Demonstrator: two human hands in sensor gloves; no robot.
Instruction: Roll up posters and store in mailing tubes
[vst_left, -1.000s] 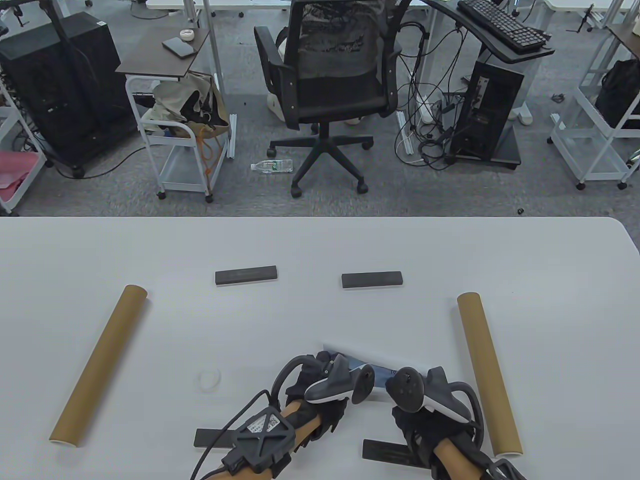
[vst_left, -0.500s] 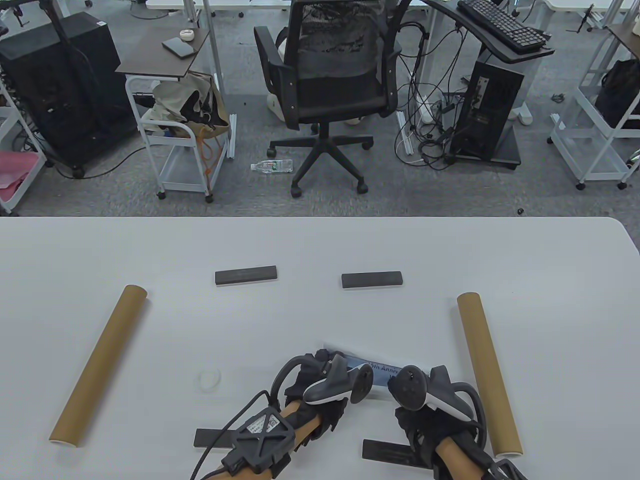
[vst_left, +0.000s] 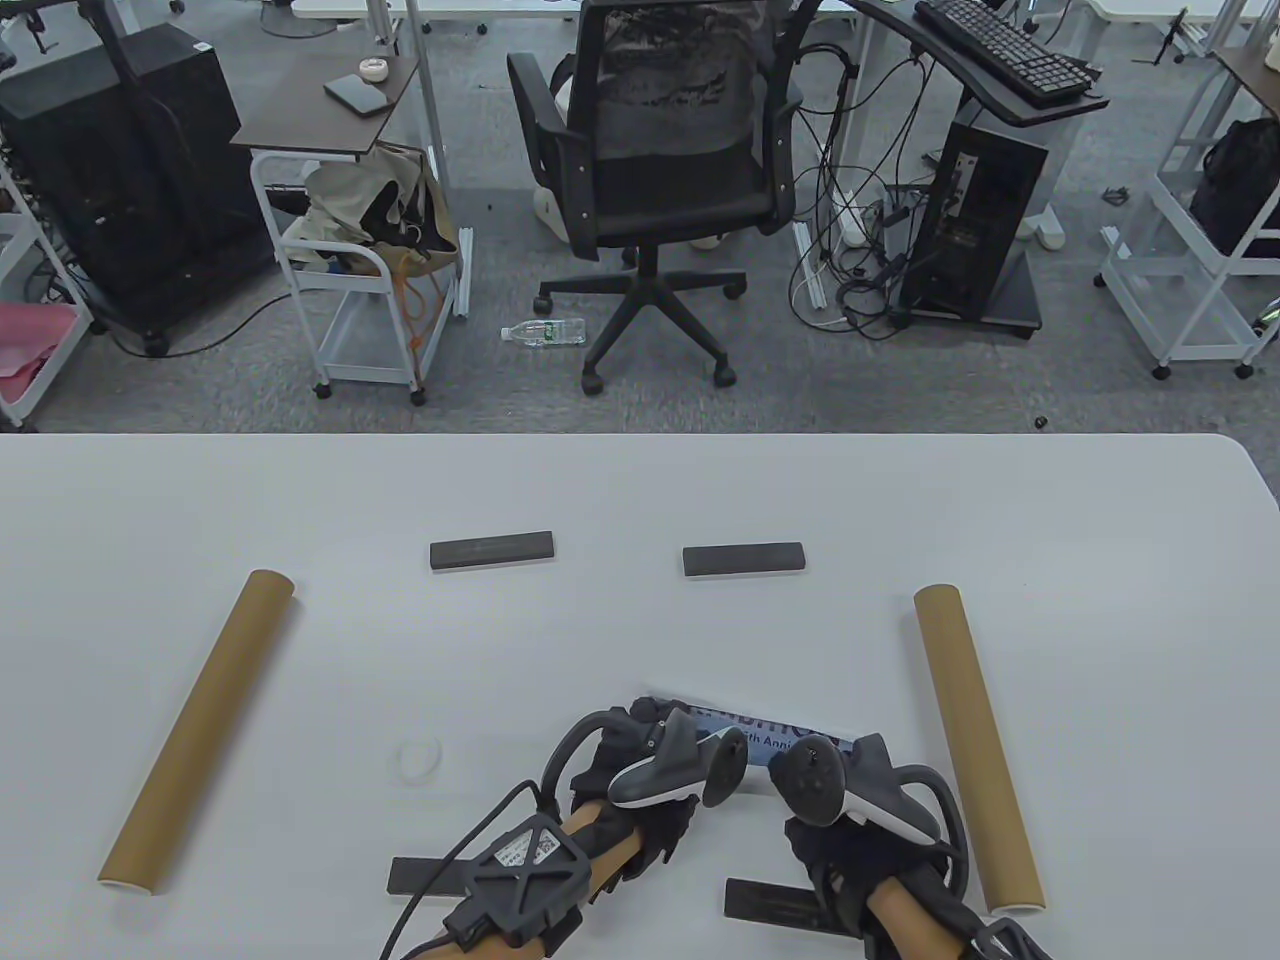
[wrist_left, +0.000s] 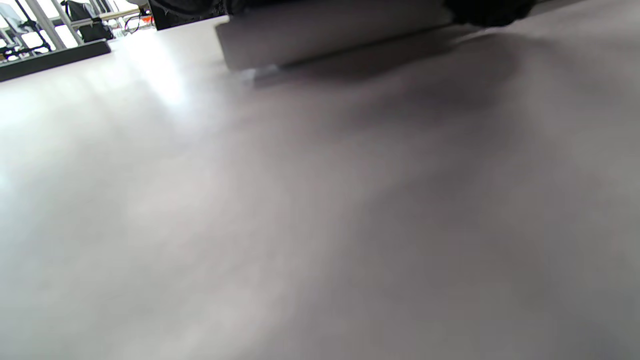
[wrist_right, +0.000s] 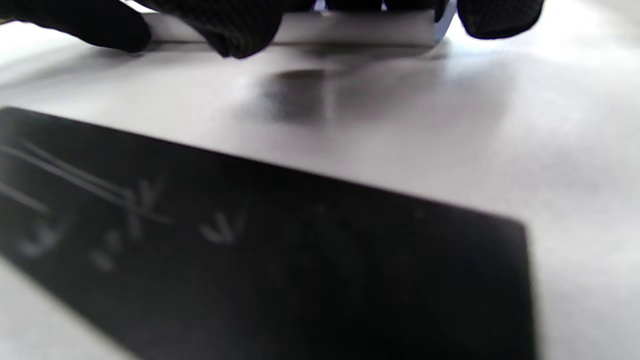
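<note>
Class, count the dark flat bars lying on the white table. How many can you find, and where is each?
4. Two lie at the far side: far-left bar and far-right bar. Two lie near the front edge, partly hidden by the arms: near-left bar and near-right bar. More could be hidden.

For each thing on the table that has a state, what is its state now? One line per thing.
poster: rolled, lying on the table under both hands
left hand: fingers on the poster roll
right hand: fingers on the poster roll
left tube: lying flat, untouched
right tube: lying flat, untouched
far weight bars: flat on the table, apart from the poster
near weight bars: flat, by the wrists
</note>
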